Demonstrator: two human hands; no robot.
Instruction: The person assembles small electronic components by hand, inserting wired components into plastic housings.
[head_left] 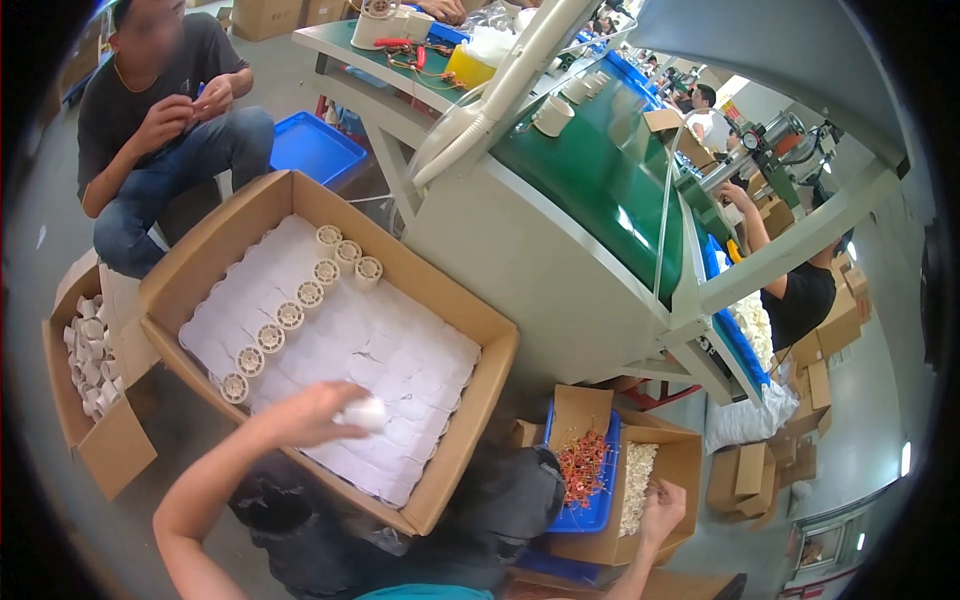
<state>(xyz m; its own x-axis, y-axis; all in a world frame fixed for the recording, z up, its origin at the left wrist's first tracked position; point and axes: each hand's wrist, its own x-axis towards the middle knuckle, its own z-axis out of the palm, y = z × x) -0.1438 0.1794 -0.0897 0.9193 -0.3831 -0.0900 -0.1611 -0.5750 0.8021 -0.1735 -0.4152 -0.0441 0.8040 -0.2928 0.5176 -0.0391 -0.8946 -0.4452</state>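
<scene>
Over the large open cardboard box [465,400], my left hand [318,414] is closed round a white plastic cylinder [366,413], blurred by motion. Beneath it lies a white sheet-like layer [345,375] with wavy edges. Several cream cylindrical housings [289,316] with spoked round tops stand on this layer, in a row along the left side with a couple more at the far end. To the right, my right hand [662,508] is at a smaller box of small cream-white pieces [637,480]. Its fingertips are pinched together; what they hold, if anything, cannot be made out.
A blue tray [590,470] of red and yellow wired parts stands between my knee and the small box. A carton of white cylinders [93,355] sits at left, near a seated person [165,130]. Beyond the large box runs a green conveyor belt [600,185].
</scene>
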